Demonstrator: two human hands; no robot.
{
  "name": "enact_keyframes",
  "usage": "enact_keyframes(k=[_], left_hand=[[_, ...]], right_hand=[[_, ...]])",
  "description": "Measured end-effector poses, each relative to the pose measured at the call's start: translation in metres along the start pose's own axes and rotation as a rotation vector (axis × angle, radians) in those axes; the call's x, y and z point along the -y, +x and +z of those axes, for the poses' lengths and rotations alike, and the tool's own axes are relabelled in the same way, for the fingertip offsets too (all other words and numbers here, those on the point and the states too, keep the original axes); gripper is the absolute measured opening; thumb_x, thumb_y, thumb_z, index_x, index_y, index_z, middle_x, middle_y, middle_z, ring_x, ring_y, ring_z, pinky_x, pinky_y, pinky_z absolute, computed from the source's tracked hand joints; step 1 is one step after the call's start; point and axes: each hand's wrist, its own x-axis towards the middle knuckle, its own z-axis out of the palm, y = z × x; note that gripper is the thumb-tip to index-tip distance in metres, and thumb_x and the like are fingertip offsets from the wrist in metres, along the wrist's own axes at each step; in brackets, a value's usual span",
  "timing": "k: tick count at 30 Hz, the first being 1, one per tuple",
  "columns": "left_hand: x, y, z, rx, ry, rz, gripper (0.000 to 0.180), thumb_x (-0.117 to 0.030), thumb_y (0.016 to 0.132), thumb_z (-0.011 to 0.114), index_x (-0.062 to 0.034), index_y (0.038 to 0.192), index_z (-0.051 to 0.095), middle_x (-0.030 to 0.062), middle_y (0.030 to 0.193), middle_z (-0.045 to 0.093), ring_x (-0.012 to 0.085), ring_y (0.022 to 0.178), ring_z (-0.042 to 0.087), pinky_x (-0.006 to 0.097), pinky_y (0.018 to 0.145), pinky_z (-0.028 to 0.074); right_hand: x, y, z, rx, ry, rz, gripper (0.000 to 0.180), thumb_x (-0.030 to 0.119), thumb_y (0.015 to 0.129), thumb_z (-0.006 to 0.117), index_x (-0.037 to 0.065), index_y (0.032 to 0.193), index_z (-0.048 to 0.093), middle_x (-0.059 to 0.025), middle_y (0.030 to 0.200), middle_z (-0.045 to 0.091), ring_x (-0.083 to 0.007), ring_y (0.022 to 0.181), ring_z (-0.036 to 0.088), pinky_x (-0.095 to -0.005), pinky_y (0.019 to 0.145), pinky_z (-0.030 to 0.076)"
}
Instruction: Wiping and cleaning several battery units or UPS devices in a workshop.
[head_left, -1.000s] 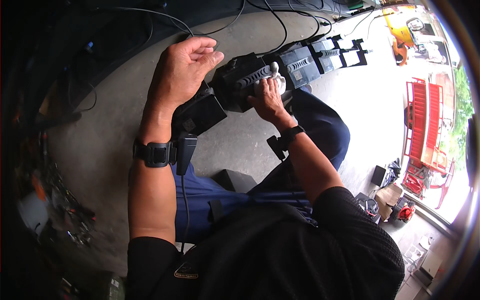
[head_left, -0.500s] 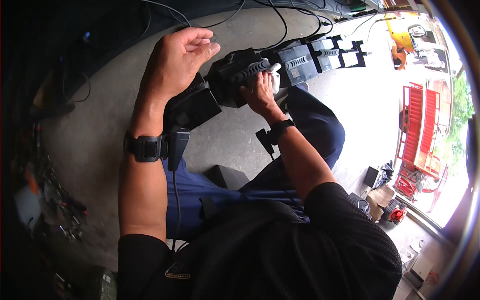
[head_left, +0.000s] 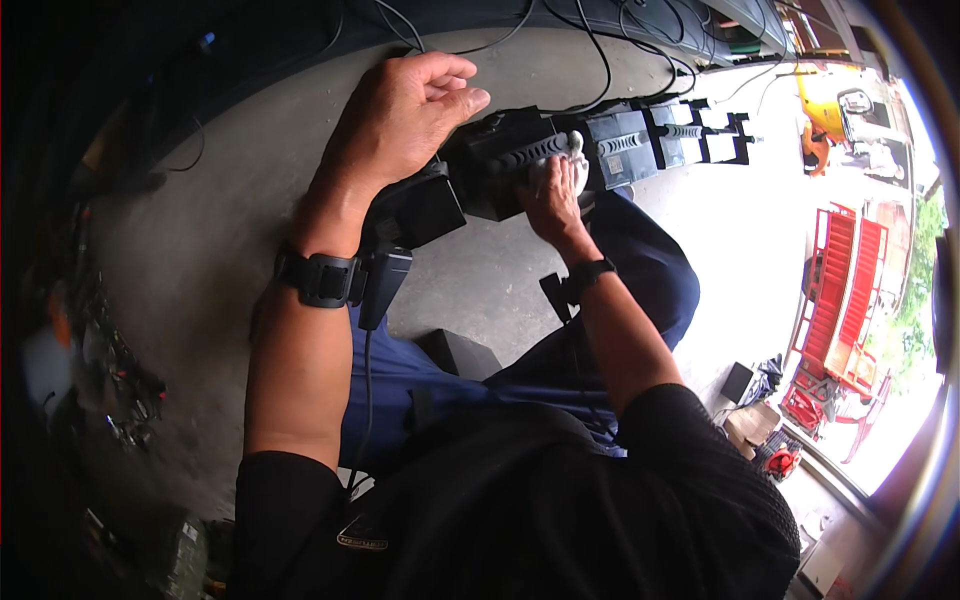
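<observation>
A row of black box-shaped units with grey ribbed handles, like battery packs, runs across the concrete floor before me. My right hand presses a bunched white cloth against one dark unit, beside its ribbed handle. The fingers lie over the cloth and hide part of it. My left hand hangs raised above the row's left end, near another black box. Its fingers are loosely bent, apart from the thumb, and nothing shows in them. Each wrist wears a black strap with a small device.
Farther right in the row stand more units with clear-looking sides. Black cables loop behind them. A dark box rests on the floor between my legs. Tools lie at the left; a red metal frame stands outside at the right.
The whole view has shifted, so the row sits farther right and lower. My left hand has moved slightly right and away from me. My right hand stays on the cloth at nearly the same spot.
</observation>
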Motion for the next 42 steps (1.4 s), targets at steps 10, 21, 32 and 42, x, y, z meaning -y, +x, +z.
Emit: enact_keyframes(k=[10,21,32,42], left_hand=[[0.010,-0.001,0.000,-0.049,0.010,0.071,0.037,-0.025,0.083,0.077,0.0019,0.106,0.070,0.0190,0.095,0.073,0.0247,0.087,0.072,0.033,0.076,0.057],[0.024,-0.002,0.008,0.058,0.039,-0.046,0.035,-0.021,0.087,0.074,0.0039,0.111,0.067,0.0147,0.099,0.073,0.0188,0.093,0.070,0.030,0.083,0.054],[0.066,0.004,0.090,0.156,0.043,-0.177,0.069,-0.011,0.082,0.075,-0.0082,0.144,0.045,0.0224,0.130,0.057,0.0168,0.078,0.069,0.029,0.072,0.054],[0.095,0.033,0.131,-0.018,0.585,0.114,0.013,-0.011,0.080,0.072,-0.0051,0.090,0.067,0.0128,0.086,0.063,0.0341,0.078,0.063,0.042,0.070,0.051]], right_hand=[[0.015,0.000,-0.008,0.097,0.097,-0.026,0.044,0.011,0.087,0.057,-0.006,0.125,0.043,-0.0330,0.127,0.049,-0.0492,0.123,0.044,-0.0521,0.107,0.034],[0.055,-0.030,-0.057,0.517,0.650,0.392,0.020,0.006,0.084,0.064,0.002,0.104,0.066,-0.0158,0.100,0.068,-0.0291,0.098,0.067,-0.0385,0.084,0.052],[0.055,0.057,-0.130,0.636,0.413,-0.250,0.024,0.025,0.082,0.062,0.006,0.093,0.070,-0.0172,0.087,0.070,-0.0353,0.083,0.069,-0.0422,0.075,0.055],[0.081,0.046,-0.138,0.562,0.324,-0.524,0.020,0.029,0.084,0.061,0.011,0.081,0.069,-0.0120,0.072,0.066,-0.0334,0.068,0.067,-0.0425,0.058,0.053]])
